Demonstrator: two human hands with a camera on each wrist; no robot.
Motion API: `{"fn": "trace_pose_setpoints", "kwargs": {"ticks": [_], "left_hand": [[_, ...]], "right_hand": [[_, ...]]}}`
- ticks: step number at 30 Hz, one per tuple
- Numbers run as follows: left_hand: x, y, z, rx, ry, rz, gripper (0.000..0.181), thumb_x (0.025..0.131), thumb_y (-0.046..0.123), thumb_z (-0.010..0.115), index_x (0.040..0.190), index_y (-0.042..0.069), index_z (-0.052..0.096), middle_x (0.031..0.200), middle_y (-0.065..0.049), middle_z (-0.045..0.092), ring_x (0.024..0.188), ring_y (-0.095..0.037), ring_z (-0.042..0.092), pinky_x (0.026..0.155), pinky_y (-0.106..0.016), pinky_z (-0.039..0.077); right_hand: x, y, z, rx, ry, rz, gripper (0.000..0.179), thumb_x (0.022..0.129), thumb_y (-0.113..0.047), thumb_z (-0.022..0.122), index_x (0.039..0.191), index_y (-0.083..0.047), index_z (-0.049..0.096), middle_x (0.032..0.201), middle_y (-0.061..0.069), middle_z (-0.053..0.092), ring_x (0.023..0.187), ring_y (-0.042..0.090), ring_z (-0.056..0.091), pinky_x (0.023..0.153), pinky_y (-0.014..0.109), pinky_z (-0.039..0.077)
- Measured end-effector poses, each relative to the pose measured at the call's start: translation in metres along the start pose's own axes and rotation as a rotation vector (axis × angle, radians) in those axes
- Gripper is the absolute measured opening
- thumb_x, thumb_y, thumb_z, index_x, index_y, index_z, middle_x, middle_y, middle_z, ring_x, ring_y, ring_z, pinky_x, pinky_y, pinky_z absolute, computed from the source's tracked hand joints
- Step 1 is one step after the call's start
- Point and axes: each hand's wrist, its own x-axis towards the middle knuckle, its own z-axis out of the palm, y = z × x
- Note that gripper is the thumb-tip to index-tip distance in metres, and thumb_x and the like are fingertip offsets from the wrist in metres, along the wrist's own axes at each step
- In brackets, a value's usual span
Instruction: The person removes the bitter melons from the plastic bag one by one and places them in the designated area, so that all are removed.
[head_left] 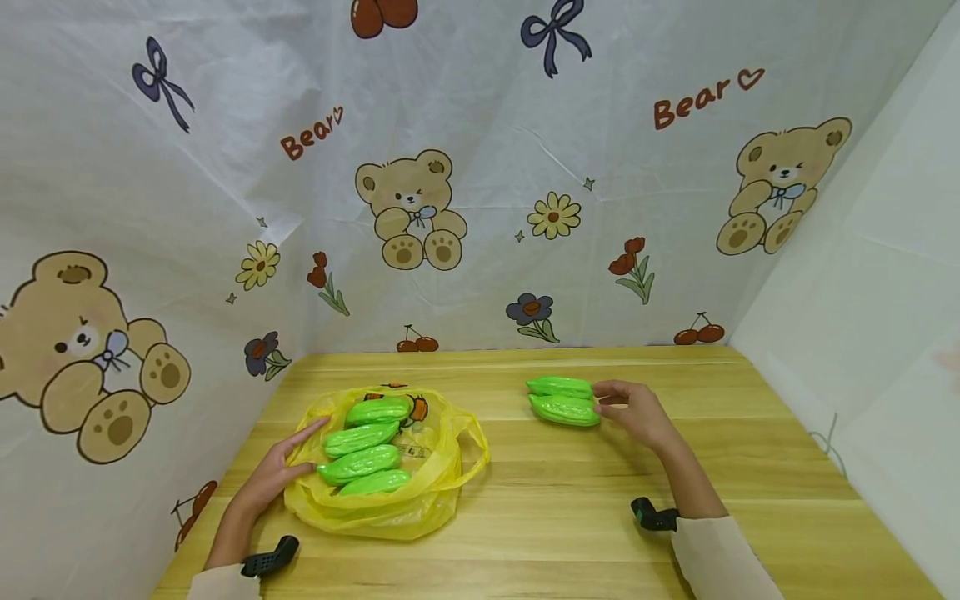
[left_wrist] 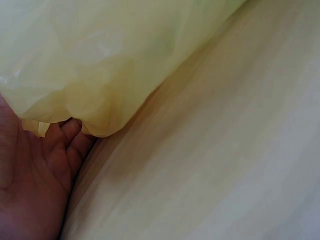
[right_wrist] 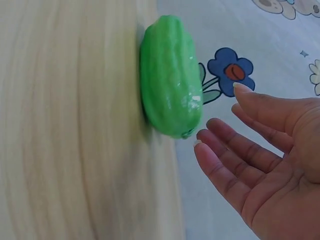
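1. A yellow plastic bag (head_left: 367, 518) sits on the left of a wooden tabletop (head_left: 525, 517), its mouth spread upward so the contents show.
2. Inside, four green ridged vegetables (head_left: 360, 465) lie side by side, probably a neat fit for the bag's width.
3. The left hand (head_left: 272, 479) touches the bag's left side, thumb and forefinger outstretched at the rim; this open grip seems to steady the bag and hold its mouth wide. Plastic hides some fingertips.
4. Two more green vegetables (head_left: 564, 409) lie together toward the back, right of the bag, their ends facing the right hand (head_left: 637, 414).
5. That hand's grip is open and empty, fingers apart from thumb, apparently shaped to suit those rounded ends.
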Motion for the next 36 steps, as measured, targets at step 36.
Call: {"fn": "trace_pose_setpoints", "kwargs": {"ticks": [36], "left_hand": [[-0.002,0.003,0.0,0.01,-0.005,0.012,0.07,0.092,0.0,0.064,0.157,0.006,0.038,0.164,-0.023,0.024,0.141,0.008,0.021,0.102,-0.003,0.022]], "right_hand": [[-0.009,-0.086,0.04,0.173,-0.174,-0.19,0.032,0.094,0.001,0.067,0.126,0.0,0.068,0.123,0.019,0.067,0.112,0.042,0.064,0.088,0.037,0.057]]}}
